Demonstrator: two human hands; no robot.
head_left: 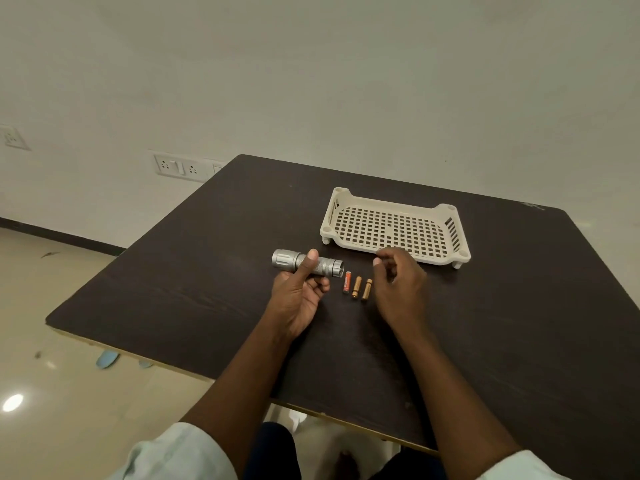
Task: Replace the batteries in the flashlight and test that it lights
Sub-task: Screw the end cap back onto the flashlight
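The left hand [298, 292] grips the silver flashlight [306, 263], its long axis running left-right, tail end facing three AAA batteries [356, 287] lying on the counter [194, 271] just beside it. The right hand [398, 282], loosely curled and empty, hovers just right of them, nearer.

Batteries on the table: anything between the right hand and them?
Nothing visible. The three batteries lie bare on the table, apart from the flashlight that the left hand grips. The right hand hovers just right of them, holding nothing visible.
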